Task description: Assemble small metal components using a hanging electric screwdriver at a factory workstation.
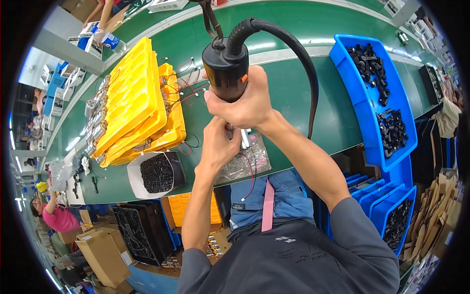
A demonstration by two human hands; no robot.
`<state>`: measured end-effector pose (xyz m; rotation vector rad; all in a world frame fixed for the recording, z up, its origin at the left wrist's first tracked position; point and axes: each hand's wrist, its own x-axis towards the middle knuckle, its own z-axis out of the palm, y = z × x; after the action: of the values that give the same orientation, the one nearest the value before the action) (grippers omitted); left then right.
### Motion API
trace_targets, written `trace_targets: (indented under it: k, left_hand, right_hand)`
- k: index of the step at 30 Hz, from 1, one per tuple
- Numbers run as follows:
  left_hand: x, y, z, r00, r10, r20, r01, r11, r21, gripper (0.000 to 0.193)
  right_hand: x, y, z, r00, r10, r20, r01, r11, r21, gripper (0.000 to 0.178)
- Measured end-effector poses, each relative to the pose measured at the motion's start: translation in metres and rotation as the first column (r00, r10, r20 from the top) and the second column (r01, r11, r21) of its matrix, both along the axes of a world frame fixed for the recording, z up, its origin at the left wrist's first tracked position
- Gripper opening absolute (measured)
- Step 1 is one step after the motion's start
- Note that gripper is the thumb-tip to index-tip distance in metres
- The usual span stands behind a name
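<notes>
My right hand (249, 100) is closed around the upright black electric screwdriver (226, 66), which hangs from above with a thick black cable. Right below it, my left hand (218, 144) pinches a small silver motor (244, 139), mostly covered by the fingers. A thin red and black lead (254, 171) trails from it past the table edge to a white plug. The screwdriver's tip is hidden behind my hands. Under the motor, a clear plastic bag (259, 159) lies on the green table (298, 98).
Stacked yellow trays (129, 98) with silver motors and loose leads stand to the left. Nearer me is a white box (137, 179) of small black screws (157, 174). A blue bin (364, 105) of black plastic parts sits at the right. Other people work at the far left.
</notes>
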<state>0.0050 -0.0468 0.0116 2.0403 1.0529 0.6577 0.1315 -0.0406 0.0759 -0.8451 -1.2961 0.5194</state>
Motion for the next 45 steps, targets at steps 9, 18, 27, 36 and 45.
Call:
trace_targets:
  k: [9, 18, 27, 36, 45]
  left_hand:
    - [-0.005, -0.001, -0.017, 0.999, 0.018, 0.035, -0.025, 0.977, 0.209, 0.042]
    - [-0.009, 0.006, -0.020, 0.999, 0.014, 0.035, -0.010, 0.992, -0.126, 0.050]
    - [0.012, -0.013, 0.002, 0.916, 0.128, -0.380, 0.116, 0.823, 0.557, 0.052]
    - [0.020, 0.030, 0.000, 0.807, -0.271, -0.524, 0.302, 0.953, -0.029, 0.057]
    - [0.044, 0.139, -0.099, 0.939, -0.312, 0.146, 0.314, 0.949, 0.012, 0.048]
  right_hand:
    - [-0.004, 0.003, 0.000, 0.999, -0.034, 0.022, 0.034, 0.999, 0.025, 0.015]
    - [-0.008, 0.000, 0.008, 0.997, -0.023, 0.072, 0.023, 1.000, 0.000, 0.018]
    - [0.024, -0.044, 0.023, 0.976, -0.060, -0.211, 0.072, 0.996, 0.048, 0.019]
    - [0.062, -0.105, 0.031, 0.998, 0.023, -0.054, -0.025, 0.999, -0.036, 0.022]
    - [0.080, -0.129, 0.046, 0.999, 0.040, -0.009, -0.040, 0.999, 0.004, 0.024]
